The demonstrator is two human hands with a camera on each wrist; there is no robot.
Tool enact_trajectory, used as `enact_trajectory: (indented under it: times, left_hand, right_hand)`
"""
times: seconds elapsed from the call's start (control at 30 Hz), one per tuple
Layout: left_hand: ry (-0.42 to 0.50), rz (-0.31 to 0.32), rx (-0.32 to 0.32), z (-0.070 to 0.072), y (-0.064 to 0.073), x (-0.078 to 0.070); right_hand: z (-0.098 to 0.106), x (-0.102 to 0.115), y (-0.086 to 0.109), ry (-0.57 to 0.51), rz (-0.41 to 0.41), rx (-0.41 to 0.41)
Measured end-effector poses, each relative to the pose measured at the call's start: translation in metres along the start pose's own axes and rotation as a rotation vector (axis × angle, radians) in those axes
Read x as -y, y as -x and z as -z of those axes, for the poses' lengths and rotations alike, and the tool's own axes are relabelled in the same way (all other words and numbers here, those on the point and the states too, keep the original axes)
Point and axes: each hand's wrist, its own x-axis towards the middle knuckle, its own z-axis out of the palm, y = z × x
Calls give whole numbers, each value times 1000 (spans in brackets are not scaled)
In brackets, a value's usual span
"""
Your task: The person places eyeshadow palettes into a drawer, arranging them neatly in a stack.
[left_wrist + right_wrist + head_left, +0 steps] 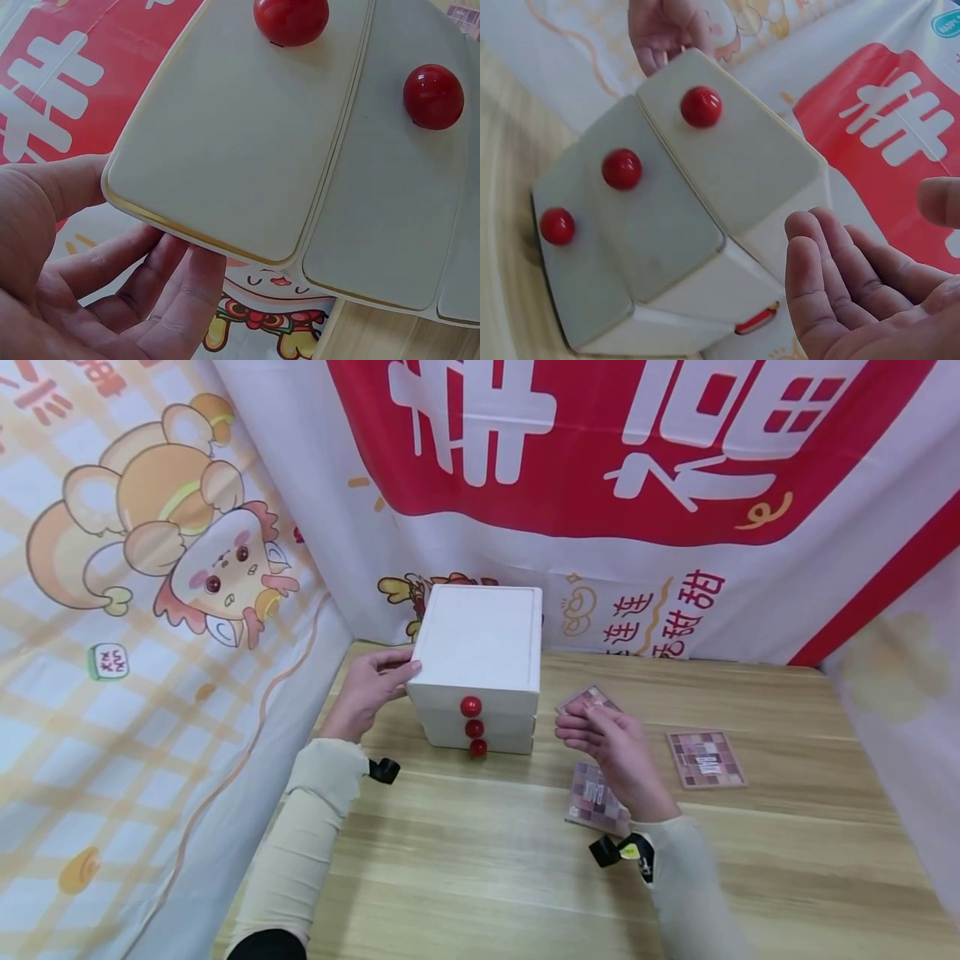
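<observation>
A white box of three stacked drawers (pixel 480 637) stands on the wooden table, each front bearing a round red knob (pixel 471 707). At its upper left front corner is my left hand (pixel 369 689); the thumb lies at the top edge and the other fingers (pixel 176 292) reach along the left side. My right hand (pixel 611 752) hovers just off the box's right side, fingers extended together and thumb apart, holding nothing. Beneath and behind it are two pinkish checkered palettes, one nearer me (pixel 596 802) and one partly covered farther back (pixel 588 695).
A third checkered palette (pixel 707 760) lies on the table to the right. Printed cloth hangs behind the box, with a large red panel (pixel 585 502). Another patterned cloth (pixel 247 710) borders the table's left side. Black straps with small dark cameras (pixel 604 852) are on both wrists.
</observation>
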Motion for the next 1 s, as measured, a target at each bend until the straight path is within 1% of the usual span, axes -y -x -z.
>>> enact_trajectory:
  times: [0.13, 0.3, 0.67, 1.0]
  left_hand:
    - [8, 5, -11, 0, 0, 1]
    - [20, -3, -8, -1, 1, 0]
    - [36, 18, -6, 0, 1, 3]
    - [43, 8, -12, -1, 2, 1]
  right_hand:
    - [-10, -8, -2, 3, -19, 3]
    - [-22, -18, -3, -5, -49, 2]
    - [-51, -38, -9, -90, -136, -1]
    - [-69, -48, -19, -162, -156, 34]
